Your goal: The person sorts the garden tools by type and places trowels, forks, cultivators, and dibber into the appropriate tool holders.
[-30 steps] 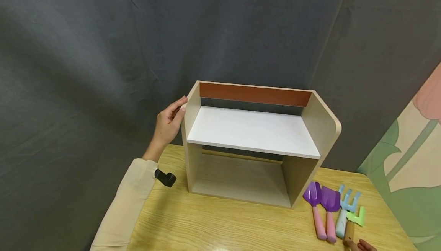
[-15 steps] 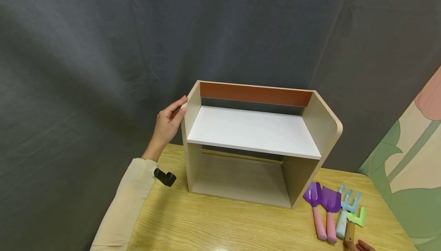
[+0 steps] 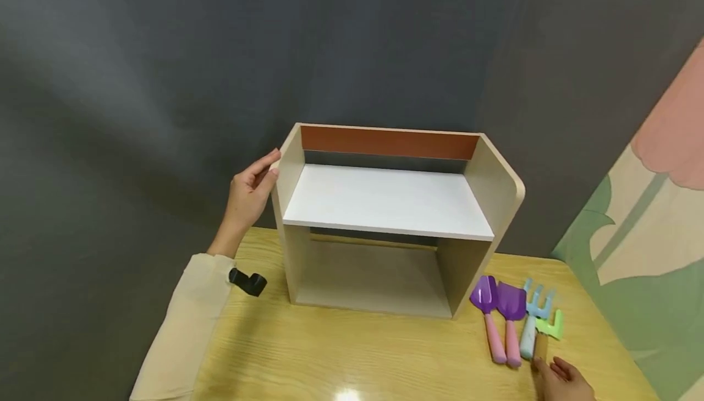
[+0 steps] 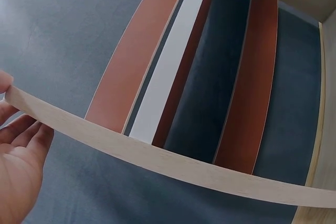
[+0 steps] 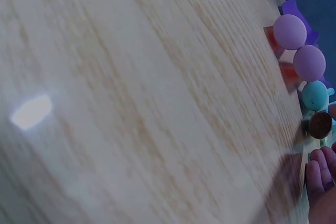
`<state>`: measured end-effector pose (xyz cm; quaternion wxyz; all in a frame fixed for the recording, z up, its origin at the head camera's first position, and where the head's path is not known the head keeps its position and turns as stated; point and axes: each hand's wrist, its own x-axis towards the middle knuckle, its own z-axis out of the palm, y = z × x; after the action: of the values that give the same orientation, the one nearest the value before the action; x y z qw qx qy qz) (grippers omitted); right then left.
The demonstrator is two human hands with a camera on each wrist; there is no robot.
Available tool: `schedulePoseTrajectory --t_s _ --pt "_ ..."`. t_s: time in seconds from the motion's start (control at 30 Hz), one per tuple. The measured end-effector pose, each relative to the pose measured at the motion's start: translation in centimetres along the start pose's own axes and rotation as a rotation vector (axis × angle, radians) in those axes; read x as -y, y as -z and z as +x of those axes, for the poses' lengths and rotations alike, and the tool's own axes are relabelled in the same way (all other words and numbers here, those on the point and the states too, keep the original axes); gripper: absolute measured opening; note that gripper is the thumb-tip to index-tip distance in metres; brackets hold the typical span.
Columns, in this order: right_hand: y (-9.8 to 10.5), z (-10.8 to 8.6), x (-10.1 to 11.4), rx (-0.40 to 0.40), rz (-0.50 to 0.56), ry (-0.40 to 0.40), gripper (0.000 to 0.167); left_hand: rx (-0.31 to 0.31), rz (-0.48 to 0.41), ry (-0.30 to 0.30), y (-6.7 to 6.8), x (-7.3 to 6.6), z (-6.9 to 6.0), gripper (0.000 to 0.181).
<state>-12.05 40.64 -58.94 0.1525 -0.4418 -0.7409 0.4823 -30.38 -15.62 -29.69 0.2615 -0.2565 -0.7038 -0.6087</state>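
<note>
A small two-tier wooden shelf [image 3: 387, 202] with a white middle board stands on the table. My left hand [image 3: 247, 196] holds the upper front edge of its left side panel [image 4: 131, 148], with thumb and fingers on opposite faces. At lower right, my right hand [image 3: 563, 379] is beside the brown handle [image 3: 541, 347] of a light green hand rake [image 3: 552, 326]. Its thumb is at the handle's end, and the other fingers are loosely bent and apart from it. In the right wrist view only part of that hand shows, next to the round brown handle end [image 5: 320, 125].
Two purple toy shovels [image 3: 511, 303] with pink handles lie right of the shelf, beside a light blue hand fork [image 3: 536, 312]. A dark curtain [image 3: 165, 83] hangs behind the wooden table [image 3: 330, 358]. A flower-painted panel [image 3: 654, 254] borders the right.
The head view has shifted, so the shelf and tools appear further left and slightly higher. More of my right hand shows by the brown handle. The left hand keeps its hold.
</note>
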Motion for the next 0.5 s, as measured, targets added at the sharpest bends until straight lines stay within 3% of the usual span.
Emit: schedulePoseTrajectory --t_s 0.13,0.23,0.5 --pt "-1.5 -1.3 2.3 0.005 -0.045 0.134 0.064 -0.054 0.015 0.007 1.8 -0.8 -0.1 0.033" --pt "-2.0 -1.6 2.7 0.003 -0.039 0.129 0.058 -0.046 0.012 0.020 2.3 -1.2 -0.2 0.032" --pt "-1.4 -1.6 2.4 0.010 -0.093 0.160 0.057 -0.042 0.012 0.024 1.9 -0.9 -0.7 0.034"
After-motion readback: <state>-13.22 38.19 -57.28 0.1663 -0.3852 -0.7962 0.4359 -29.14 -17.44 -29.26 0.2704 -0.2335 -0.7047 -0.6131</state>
